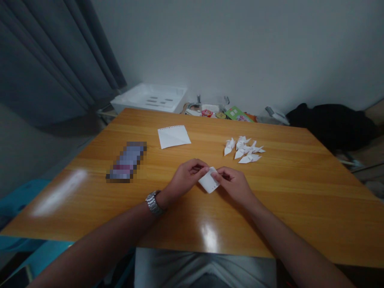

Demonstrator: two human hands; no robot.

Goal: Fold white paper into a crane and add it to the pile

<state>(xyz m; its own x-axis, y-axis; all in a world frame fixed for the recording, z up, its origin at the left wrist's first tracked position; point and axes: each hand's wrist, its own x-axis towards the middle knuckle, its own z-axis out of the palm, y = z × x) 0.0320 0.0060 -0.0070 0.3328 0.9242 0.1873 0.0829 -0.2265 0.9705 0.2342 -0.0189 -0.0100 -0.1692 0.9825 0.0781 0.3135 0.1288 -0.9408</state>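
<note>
Between my hands is a small folded piece of white paper (209, 182), with a row of punched holes along its lower right edge. My left hand (192, 174), with a metal watch (154, 203) on its wrist, pinches the paper's upper left side. On the upper right side, my right hand (233, 181) grips it with the thumb on top. Beyond my right hand lie several folded white paper cranes (246, 149) in a cluster. A flat white sheet of paper (174, 137) with a perforated top edge rests farther back, left of the middle.
The wooden table (300, 192) has a blurred-out, phone-like rectangle (127, 162) on its left. Past the back edge stand a white plastic tray (150, 96) and assorted packages (238, 114). A black cloth-like heap (333, 122) lies behind at right. Blue chairs (24, 196) are at lower left.
</note>
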